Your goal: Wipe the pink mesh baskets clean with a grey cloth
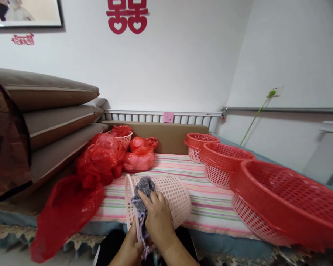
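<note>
A pale pink plastic basket (180, 197) with a perforated wall lies on its side in front of me, its mouth toward the left. My left hand (131, 242) is closed around the near part of its rim. My right hand (159, 218) presses a crumpled grey cloth (144, 186) with lilac edging against the outside of the basket near the rim. A lilac strip of the cloth hangs down between my hands. Part of the cloth and the right fingertips are hidden.
Red-lined baskets (220, 162) stand in a row at the right. At the left are red plastic bags (100, 155), a small basket (124, 140) and stacked cushions (58, 111). A striped sheet (166, 166) covers the bed; a brown board (177, 136) is behind.
</note>
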`<state>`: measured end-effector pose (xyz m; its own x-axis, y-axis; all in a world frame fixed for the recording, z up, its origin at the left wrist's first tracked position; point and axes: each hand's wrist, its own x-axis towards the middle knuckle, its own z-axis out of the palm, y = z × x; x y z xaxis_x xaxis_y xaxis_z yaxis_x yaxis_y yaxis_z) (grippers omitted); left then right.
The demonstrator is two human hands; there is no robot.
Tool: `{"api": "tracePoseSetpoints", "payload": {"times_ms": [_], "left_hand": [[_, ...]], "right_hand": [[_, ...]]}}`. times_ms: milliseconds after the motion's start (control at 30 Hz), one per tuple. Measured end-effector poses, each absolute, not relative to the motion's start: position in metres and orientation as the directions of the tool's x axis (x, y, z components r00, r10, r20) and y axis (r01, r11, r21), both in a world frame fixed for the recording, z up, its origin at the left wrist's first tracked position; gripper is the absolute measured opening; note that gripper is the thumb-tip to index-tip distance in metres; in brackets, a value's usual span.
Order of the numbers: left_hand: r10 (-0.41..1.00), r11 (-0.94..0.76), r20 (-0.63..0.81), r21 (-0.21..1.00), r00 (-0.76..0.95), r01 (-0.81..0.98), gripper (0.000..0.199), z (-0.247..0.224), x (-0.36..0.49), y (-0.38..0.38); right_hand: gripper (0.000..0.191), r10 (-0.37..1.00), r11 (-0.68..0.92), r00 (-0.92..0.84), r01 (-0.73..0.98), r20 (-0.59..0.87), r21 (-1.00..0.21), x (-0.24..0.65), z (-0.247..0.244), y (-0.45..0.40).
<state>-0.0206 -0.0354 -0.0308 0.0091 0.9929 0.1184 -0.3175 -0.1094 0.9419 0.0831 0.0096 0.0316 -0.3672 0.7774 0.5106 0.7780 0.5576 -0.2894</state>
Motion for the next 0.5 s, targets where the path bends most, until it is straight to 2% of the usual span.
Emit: {"api": "tracePoseSetpoints", "payload": {"times_ms": [100, 167, 333, 500], "left_hand": [[0.987, -0.102, 0.135, 0.946, 0.085, -0.308, 0.076, -0.023, -0.018, -0.040], [0.988, -0.057, 0.096, 0.954, 0.117, -0.295, 0.073, -0.019, -0.018, -0.043], [0.988, -0.042, 0.077, 0.967, 0.134, -0.252, 0.075, -0.018, -0.017, -0.047], [0.987, 0.008, 0.050, 0.933, 0.152, -0.359, 0.096, -0.010, -0.020, -0.044]], "right_hand": [[0.067, 0.809, 0.458, -0.302, 0.862, 0.505, -0.219, 0.107, 0.022, 0.027], [0.066, 0.842, 0.342, -0.216, 0.922, 0.495, -0.179, 0.130, 0.017, 0.042], [0.060, 0.896, 0.044, 0.031, 0.986, 0.443, -0.159, 0.180, 0.009, 0.075], [0.059, 0.891, 0.027, 0.048, 0.987, 0.452, -0.158, 0.188, 0.006, 0.077]]}}
